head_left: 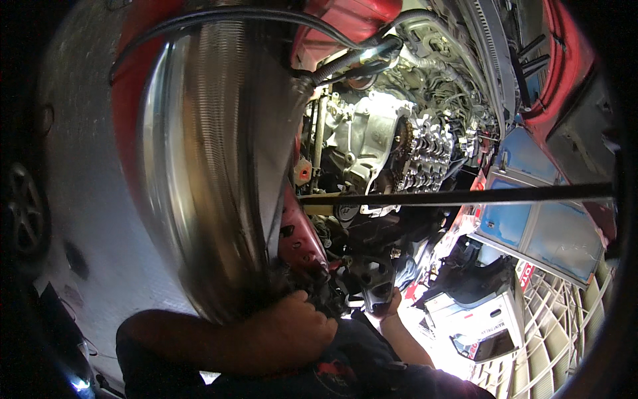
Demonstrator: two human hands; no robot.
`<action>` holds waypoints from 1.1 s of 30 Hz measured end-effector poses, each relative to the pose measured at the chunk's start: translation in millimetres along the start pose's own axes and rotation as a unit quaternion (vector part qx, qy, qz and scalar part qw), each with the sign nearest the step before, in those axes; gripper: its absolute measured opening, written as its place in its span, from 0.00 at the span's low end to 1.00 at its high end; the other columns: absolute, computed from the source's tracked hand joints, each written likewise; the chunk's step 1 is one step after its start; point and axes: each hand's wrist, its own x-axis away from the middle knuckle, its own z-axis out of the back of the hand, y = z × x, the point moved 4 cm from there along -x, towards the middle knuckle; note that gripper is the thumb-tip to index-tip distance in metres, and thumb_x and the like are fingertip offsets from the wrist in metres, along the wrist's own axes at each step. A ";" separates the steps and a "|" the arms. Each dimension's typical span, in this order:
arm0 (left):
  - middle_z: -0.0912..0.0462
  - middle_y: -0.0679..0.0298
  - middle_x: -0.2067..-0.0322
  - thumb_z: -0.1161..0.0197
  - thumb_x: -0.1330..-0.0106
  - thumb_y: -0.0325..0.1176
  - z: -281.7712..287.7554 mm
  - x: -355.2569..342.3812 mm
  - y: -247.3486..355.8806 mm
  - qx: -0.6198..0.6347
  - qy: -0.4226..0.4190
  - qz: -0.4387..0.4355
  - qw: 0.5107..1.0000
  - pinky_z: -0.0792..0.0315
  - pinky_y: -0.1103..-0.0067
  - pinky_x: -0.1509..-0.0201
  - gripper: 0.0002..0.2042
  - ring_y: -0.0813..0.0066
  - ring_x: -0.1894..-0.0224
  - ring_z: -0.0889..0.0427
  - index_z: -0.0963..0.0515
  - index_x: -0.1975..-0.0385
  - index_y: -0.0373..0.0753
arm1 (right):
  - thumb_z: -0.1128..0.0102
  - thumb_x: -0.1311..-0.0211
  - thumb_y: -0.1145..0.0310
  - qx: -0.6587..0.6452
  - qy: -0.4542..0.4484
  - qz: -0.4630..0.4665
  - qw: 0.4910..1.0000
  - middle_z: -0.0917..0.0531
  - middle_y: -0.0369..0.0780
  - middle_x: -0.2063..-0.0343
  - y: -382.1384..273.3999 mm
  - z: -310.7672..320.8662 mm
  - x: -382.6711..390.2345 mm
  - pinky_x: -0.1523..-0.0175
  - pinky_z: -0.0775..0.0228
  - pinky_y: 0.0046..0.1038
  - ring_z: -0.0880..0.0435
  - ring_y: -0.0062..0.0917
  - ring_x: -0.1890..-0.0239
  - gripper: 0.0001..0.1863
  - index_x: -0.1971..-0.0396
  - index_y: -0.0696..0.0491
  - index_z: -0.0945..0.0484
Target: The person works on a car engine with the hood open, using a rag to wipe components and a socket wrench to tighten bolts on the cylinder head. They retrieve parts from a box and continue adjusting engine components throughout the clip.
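Observation:
My left hand (300,327) is closed, fingers curled, beside the red metal body panel (302,233) at the front of an engine bay. Whatever it grips, if anything, is hidden. Farther right, my right hand (391,306) has its fingers on the edge of a dark metal bracket (369,276) with large openings. That bracket is tilted just above the dark-clothed front of my body. Beyond both hands lies an engine with its top uncovered: rows of shiny camshaft parts (428,156) show next to a pale metal cover (372,136).
A long dark bar (478,196) crosses over the engine. Left of the bay, a large shiny headlight (193,153) looks blurred. A black cable (252,13) loops above it. To the right are blue metal panels (512,213) and a white box (472,319).

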 end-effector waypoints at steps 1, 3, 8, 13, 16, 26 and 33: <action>0.18 0.59 0.75 0.48 0.36 0.36 -0.2 0.7 -0.6 0.010 0.003 -0.001 1.000 0.31 0.63 0.58 0.07 0.58 0.69 0.15 0.29 0.67 0.39 | 0.58 0.45 0.49 0.002 -0.002 -0.002 1.000 0.18 0.51 0.55 0.0 -2.2 0.5 0.51 0.22 0.49 0.17 0.47 0.55 0.32 0.49 0.57 0.23; 0.18 0.59 0.76 0.47 0.36 0.35 -0.4 2.2 -0.9 0.019 0.011 -0.003 1.000 0.31 0.66 0.59 0.07 0.60 0.70 0.15 0.27 0.68 0.39 | 0.57 0.45 0.50 0.000 -0.009 -0.008 1.000 0.18 0.51 0.55 -0.5 -4.8 0.2 0.51 0.22 0.49 0.17 0.47 0.55 0.32 0.50 0.58 0.22; 0.17 0.60 0.76 0.46 0.37 0.34 -1.6 0.7 2.0 -0.015 0.006 0.003 1.000 0.31 0.71 0.60 0.07 0.65 0.70 0.15 0.24 0.70 0.38 | 0.55 0.46 0.51 -0.016 -0.076 -0.036 0.996 0.18 0.52 0.55 -2.1 0.5 -4.3 0.51 0.22 0.50 0.17 0.48 0.55 0.31 0.50 0.59 0.22; 0.17 0.58 0.73 0.46 0.34 0.44 0.5 -6.5 3.1 -0.067 -0.017 0.048 0.996 0.29 0.61 0.58 0.13 0.57 0.67 0.15 0.25 0.67 0.40 | 0.58 0.44 0.46 0.027 -0.034 -0.013 0.999 0.17 0.47 0.53 0.6 9.2 -9.4 0.51 0.22 0.46 0.17 0.43 0.53 0.32 0.48 0.52 0.22; 0.16 0.58 0.72 0.43 0.36 0.48 5.3 -7.5 2.7 -0.051 -0.009 0.095 0.994 0.26 0.63 0.57 0.16 0.58 0.63 0.15 0.22 0.64 0.39 | 0.57 0.43 0.42 0.001 -0.036 0.000 0.999 0.20 0.48 0.48 5.2 2.1 -9.7 0.43 0.26 0.45 0.19 0.43 0.48 0.36 0.44 0.54 0.25; 0.17 0.56 0.75 0.31 0.41 0.35 23.9 -22.0 26.6 -0.001 0.229 0.095 0.969 0.25 0.73 0.69 0.09 0.61 0.75 0.17 0.20 0.71 0.36 | 0.57 0.37 0.58 -0.009 -0.047 0.068 0.997 0.17 0.49 0.54 16.7 10.5 -47.2 0.41 0.28 0.40 0.18 0.39 0.52 0.25 0.51 0.60 0.23; 0.19 0.57 0.76 0.33 0.41 0.33 -1.9 -30.9 30.2 -0.186 0.299 0.119 0.928 0.27 0.72 0.68 0.08 0.62 0.74 0.19 0.21 0.71 0.35 | 0.53 0.38 0.65 0.119 0.000 0.271 0.955 0.18 0.38 0.66 12.2 12.4 -23.4 0.55 0.27 0.29 0.21 0.22 0.64 0.17 0.59 0.58 0.19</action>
